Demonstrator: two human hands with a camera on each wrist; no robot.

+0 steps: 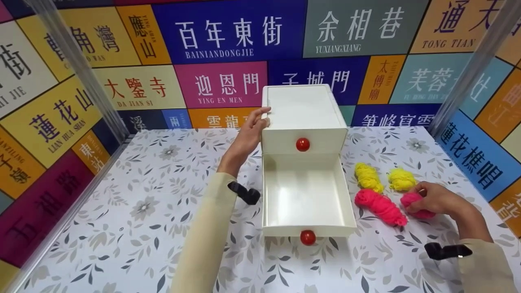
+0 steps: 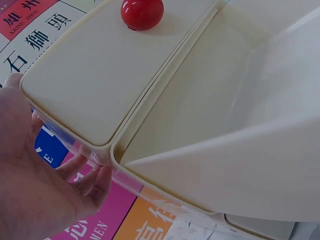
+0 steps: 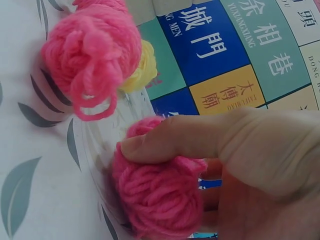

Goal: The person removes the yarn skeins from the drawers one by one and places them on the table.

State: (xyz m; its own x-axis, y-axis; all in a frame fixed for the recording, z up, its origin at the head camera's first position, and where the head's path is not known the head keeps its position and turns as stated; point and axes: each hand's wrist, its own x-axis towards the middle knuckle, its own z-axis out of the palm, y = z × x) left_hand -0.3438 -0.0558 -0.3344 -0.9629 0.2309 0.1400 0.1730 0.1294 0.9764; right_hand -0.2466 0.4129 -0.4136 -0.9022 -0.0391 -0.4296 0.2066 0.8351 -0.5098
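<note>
My right hand [image 1: 437,198] pinches a small pink ball of yarn [image 3: 160,195] between thumb and fingers, at the right of the table. Beside it lies a longer pink skein of yarn [image 1: 380,207]. Behind these are two yellow bundles of yarn, one upright and oblong [image 1: 368,177], one rounder [image 1: 401,179]. My left hand [image 1: 251,132] rests against the left side of a white drawer box [image 1: 303,106], thumb near its top edge and fingers along the side. The box's lower drawer [image 1: 305,191] is pulled out with nothing in it; the upper drawer [image 2: 85,85] is closed.
Each drawer has a round red knob, upper [image 1: 303,144] and lower [image 1: 308,237]. A leaf-patterned cloth [image 1: 142,207] covers the table. Behind stands a wall of coloured panels with street names [image 1: 228,32], with clear posts [image 1: 81,69] at the corners.
</note>
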